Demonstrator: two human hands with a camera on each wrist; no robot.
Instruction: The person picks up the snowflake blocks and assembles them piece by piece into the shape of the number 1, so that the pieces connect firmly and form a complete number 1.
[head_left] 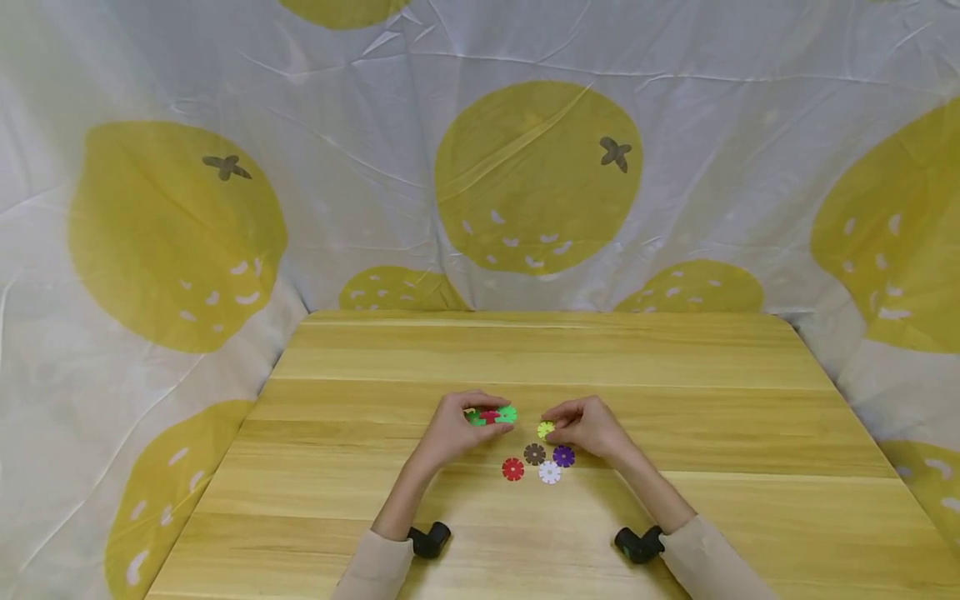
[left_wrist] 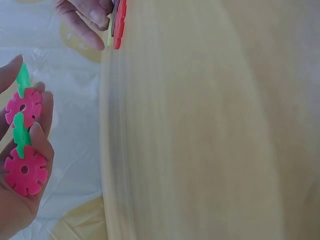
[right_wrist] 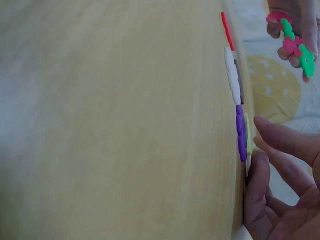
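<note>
My left hand (head_left: 453, 429): fingers clamped on pink-green chain (left_wrist: 21, 132), held up over the counter (head_left: 300, 500); right hand (head_left: 588, 429) at yellow disc (head_left: 543, 432), can't tell if fingers pinch it; brown disc (head_left: 529, 455) and purple disc (head_left: 558, 457) just beside, white disc (head_left: 544, 472) and red disc (head_left: 507, 469) nearer me

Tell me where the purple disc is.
In the head view, the purple disc lies on the table right of centre, immediately right of the brown disc and above and right of the white disc.
</note>
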